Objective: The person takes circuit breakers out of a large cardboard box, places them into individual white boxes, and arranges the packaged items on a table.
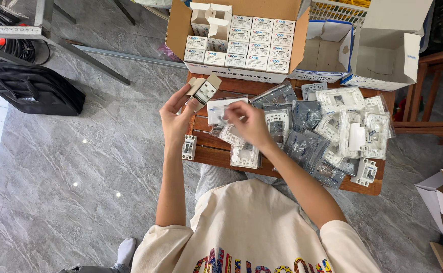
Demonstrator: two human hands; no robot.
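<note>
My left hand (177, 117) holds a small open cardboard box (204, 90) with a white breaker-like part showing inside it. My right hand (248, 123) pinches a clear plastic bag with a white label card (220, 109), close beside the box. Both hands hover over the left end of a low wooden table (216, 152). Just under the right hand lie white socket frames (245, 155). A small white breaker (188, 147) stands at the table's left edge, below my left hand.
A large carton (237, 43) of small white boxes sits at the table's far side. Bagged grey and white plates (327, 131) cover the right half. Empty cartons (383, 48) stand at the back right. A black bag (32, 87) lies on the tiled floor, left.
</note>
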